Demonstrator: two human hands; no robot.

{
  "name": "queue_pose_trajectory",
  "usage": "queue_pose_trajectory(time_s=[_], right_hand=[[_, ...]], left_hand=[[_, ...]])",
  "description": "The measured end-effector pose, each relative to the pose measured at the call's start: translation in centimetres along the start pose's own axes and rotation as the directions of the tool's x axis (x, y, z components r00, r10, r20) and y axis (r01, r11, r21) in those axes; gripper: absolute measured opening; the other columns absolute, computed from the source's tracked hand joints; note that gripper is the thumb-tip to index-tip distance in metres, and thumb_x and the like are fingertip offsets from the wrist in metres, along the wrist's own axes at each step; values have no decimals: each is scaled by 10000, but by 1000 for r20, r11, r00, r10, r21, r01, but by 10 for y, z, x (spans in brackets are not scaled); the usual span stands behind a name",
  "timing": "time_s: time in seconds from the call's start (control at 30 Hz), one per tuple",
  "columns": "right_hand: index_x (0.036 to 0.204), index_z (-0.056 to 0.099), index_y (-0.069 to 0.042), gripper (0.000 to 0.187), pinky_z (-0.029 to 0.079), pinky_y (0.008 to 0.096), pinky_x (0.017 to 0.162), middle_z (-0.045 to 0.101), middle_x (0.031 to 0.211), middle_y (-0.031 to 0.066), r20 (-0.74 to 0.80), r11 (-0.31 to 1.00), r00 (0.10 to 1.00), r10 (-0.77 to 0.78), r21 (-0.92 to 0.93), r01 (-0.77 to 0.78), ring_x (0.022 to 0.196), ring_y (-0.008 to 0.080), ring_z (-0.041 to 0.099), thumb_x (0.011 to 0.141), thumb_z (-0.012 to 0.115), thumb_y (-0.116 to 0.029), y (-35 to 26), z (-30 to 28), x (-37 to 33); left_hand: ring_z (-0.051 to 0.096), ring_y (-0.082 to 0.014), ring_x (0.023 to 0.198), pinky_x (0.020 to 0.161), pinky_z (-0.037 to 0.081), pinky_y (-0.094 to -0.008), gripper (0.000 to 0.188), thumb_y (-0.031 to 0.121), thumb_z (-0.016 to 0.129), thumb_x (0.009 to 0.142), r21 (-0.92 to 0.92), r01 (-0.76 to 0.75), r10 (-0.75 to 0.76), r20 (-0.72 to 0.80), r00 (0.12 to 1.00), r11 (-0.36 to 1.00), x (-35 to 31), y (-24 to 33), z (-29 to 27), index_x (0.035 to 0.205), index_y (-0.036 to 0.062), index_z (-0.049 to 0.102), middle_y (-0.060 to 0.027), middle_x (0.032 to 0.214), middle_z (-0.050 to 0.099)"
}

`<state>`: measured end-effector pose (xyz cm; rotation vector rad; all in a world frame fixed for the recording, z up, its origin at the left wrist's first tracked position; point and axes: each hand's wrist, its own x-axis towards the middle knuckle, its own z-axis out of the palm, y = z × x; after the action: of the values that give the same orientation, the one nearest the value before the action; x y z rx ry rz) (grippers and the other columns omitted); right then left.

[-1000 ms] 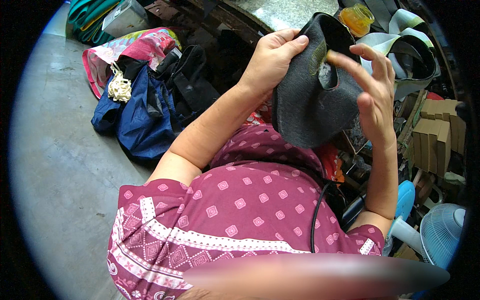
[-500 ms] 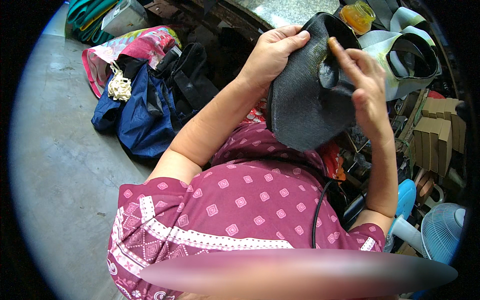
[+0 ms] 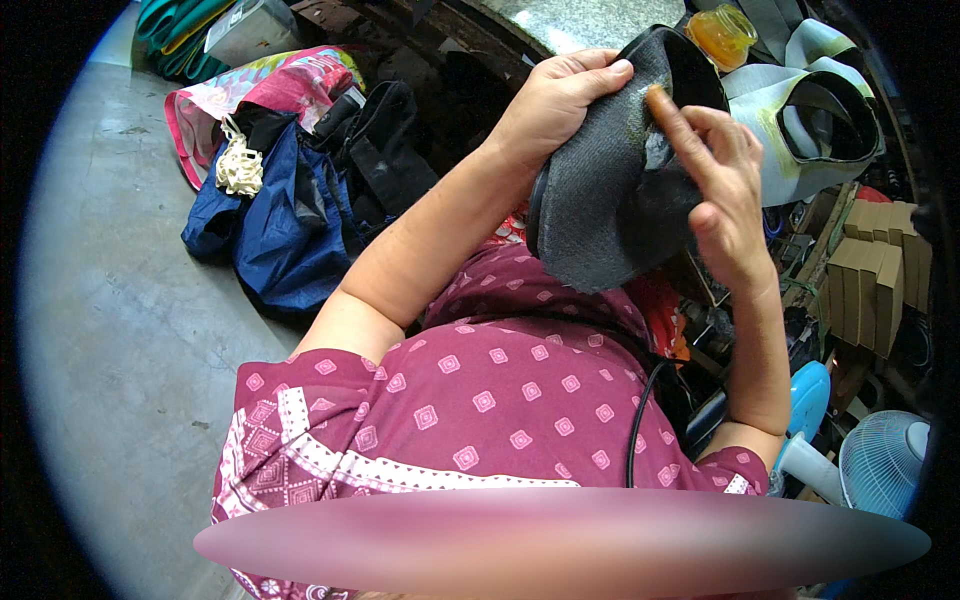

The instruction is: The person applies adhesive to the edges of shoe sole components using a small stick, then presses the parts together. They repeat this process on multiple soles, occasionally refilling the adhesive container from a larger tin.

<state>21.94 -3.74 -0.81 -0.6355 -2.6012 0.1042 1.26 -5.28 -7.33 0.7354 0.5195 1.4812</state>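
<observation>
At upper centre, the left hand [image 3: 562, 105] grips a dark fabric piece [image 3: 605, 190]; the right hand [image 3: 728, 175], grasping nothing, fingers its yellowish smear [image 3: 637, 112]. The rest seems uncoated.

Around you, seemingly a cluttered workshop, grey floor [image 3: 130, 300], speckled slab [image 3: 575, 22], amber-filled jar [image 3: 721, 40], stacked tan blocks [image 3: 868, 285]

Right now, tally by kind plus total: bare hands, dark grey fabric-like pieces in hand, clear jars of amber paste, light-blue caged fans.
Bare left hand and bare right hand: 2
Dark grey fabric-like piece: 1
Clear jar of amber paste: 1
Light-blue caged fan: 1
Total: 5
</observation>
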Motion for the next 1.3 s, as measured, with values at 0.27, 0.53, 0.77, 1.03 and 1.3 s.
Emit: queue_pose_trajectory(time_s=[0.27,0.53,0.77,1.03,1.3], right_hand=[[1195,739,-238,818,289,417,969,543,1000,47,140,960,969,-204,-165,226,939,223,518,876,247,-810,-8,-24,5],[1237,704,-257,704,315,401,936,543,993,24,43,925,986,-159,-343,164,928,192,529,873,370,-759,-20,-19,16],[1276,653,-145,481,399,433,1006,623,1278,82,-198,951,952,-233,-251,181,1167,301,566,916,622,-463,0,-41,27],[1454,507,-169,663,451,391,1049,741,1014,68,-48,974,998,39,-220,-49,1061,167,680,838,741,-101,11,-52,33],[1459,501,-160,580,522,252,901,724,1057,20,-382,856,846,374,494,-155,915,45,650,910,671,-76,30,-59,34]], left_hand=[[694,-108,743,667,565,-225,226,129,589,988,99,-2,1,9,1000,995,5,16,-5,1130,-18,685,-75,915,730],[691,-108,764,675,560,-234,226,145,620,969,217,0,-2,10,1000,976,6,21,6,1102,-16,705,-80,942,732],[672,-107,821,748,539,-259,291,187,653,964,629,-170,13,246,969,759,6,45,5,1155,-30,689,-44,932,727],[644,-308,768,704,522,-377,256,295,787,804,796,-539,388,606,695,-277,-5,69,15,869,59,712,-101,765,667],[597,-231,1073,835,553,-317,756,191,783,871,204,-69,129,-298,946,977,-22,37,-15,1427,-55,334,-155,1253,542]])
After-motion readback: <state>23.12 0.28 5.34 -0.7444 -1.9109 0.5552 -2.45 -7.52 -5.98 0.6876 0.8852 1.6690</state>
